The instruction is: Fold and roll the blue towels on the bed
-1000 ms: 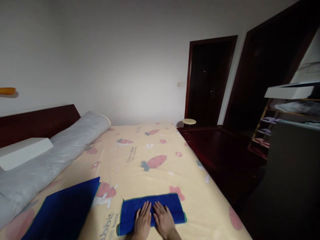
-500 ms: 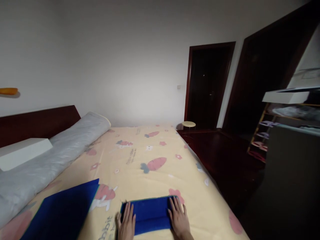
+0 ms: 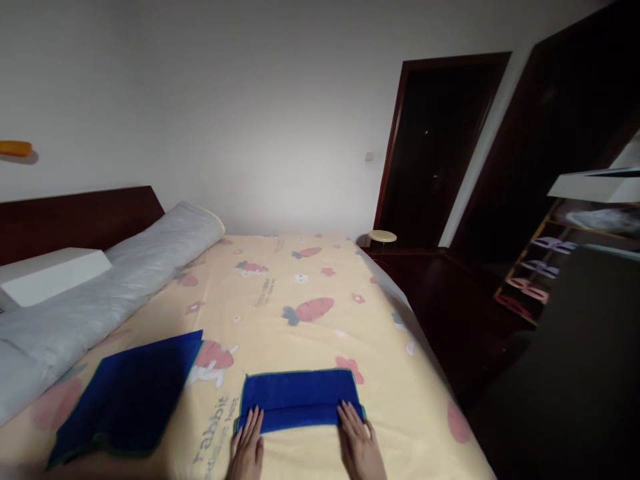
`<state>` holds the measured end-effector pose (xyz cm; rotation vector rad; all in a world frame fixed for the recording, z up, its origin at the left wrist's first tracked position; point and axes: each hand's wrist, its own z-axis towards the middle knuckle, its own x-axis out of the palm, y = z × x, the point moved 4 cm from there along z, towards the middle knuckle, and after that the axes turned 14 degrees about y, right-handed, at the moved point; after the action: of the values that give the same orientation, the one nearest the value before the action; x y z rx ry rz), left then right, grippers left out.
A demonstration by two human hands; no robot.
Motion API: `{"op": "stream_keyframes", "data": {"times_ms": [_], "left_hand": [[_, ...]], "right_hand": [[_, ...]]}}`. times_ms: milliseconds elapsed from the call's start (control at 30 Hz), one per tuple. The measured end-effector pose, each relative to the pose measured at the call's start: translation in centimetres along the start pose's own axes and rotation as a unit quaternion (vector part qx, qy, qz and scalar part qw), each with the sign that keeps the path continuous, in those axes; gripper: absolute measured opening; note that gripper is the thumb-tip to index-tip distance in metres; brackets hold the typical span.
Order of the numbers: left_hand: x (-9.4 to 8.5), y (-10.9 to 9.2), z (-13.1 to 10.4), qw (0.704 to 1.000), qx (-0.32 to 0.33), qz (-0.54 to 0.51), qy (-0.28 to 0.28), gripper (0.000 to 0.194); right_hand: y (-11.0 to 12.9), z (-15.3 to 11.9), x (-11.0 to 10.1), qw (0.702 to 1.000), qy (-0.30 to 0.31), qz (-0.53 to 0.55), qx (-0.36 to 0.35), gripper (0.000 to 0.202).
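Observation:
A blue cloth (image 3: 300,388) with green edging lies folded into a strip on the bed, a crease running along its lower part. On its near left corner rest the fingers of my left hand (image 3: 247,445), stretched out flat. My right hand (image 3: 359,437) lies on the near right corner, fingers also extended. Neither hand grasps the cloth. Further left, a second blue cloth (image 3: 133,393), possibly a stack, is spread on the sheet in shadow.
The bed sheet (image 3: 280,320) is yellow with carrots and rabbits. A grey rolled quilt (image 3: 150,260) and a white box (image 3: 55,273) lie by the dark headboard (image 3: 75,223). Right are a stool (image 3: 383,237), a shoe rack (image 3: 535,267) and a dark door (image 3: 440,153).
Both hands have slid from the cloth's side edges toward its near corners, uncovering more of it. The view has tilted down, showing more of the bed.

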<state>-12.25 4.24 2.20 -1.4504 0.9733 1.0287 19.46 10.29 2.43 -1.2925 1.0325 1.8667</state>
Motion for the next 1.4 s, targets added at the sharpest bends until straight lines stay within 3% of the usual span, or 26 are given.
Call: {"op": "stream_keyframes", "data": {"times_ms": [133,267,500,667,767,833,1000,1100,1200,1300,1400], "left_hand": [[-0.1,2.6,0.3,0.995,0.065,0.002,-0.071,0.059],[-0.3,2.2,1.3,0.994,0.034,0.007,-0.107,0.057],[-4.9,-0.7,3.7,0.998,-0.055,0.037,-0.022,0.046],[-5.7,-0.7,6.3,0.988,-0.122,0.073,0.062,0.047],[-5.3,-0.7,6.9,0.986,-0.129,0.083,0.063,0.049],[-4.4,-1.7,7.0,0.988,-0.105,0.087,0.068,0.052],[-0.6,-7.5,7.3,0.995,0.023,0.031,0.097,0.063],[0.5,-9.3,7.5,0.995,0.053,0.022,0.082,0.064],[-0.2,-7.6,7.7,0.994,0.096,0.035,0.036,0.056],[-1.4,-3.2,7.4,0.988,0.133,0.073,-0.001,0.048],[-2.0,1.1,6.7,0.984,0.126,0.125,-0.023,0.049]], "right_hand": [[-2.2,-0.3,-1.1,1.0,-0.013,-0.017,-0.011,0.046],[-1.6,1.3,-2.5,1.0,-0.003,-0.01,-0.007,0.042],[0.5,5.6,-6.4,0.992,0.102,0.035,0.064,0.034],[-0.1,7.2,-5.9,0.988,0.113,0.004,0.107,0.034],[-0.1,7.3,-5.2,0.987,0.095,-0.001,0.126,0.035],[0.9,7.3,-4.7,0.99,0.073,0.013,0.119,0.033],[6.7,8.7,-2.2,0.99,0.093,0.11,0.001,0.037],[8.0,9.5,-0.8,0.985,0.116,0.123,-0.019,0.047],[5.9,9.3,-0.4,0.989,0.113,0.086,-0.045,0.053],[1.7,7.9,-0.8,0.994,0.073,0.039,-0.068,0.051],[-2.1,6.3,-1.2,0.997,0.024,0.0,-0.074,0.052]]}}
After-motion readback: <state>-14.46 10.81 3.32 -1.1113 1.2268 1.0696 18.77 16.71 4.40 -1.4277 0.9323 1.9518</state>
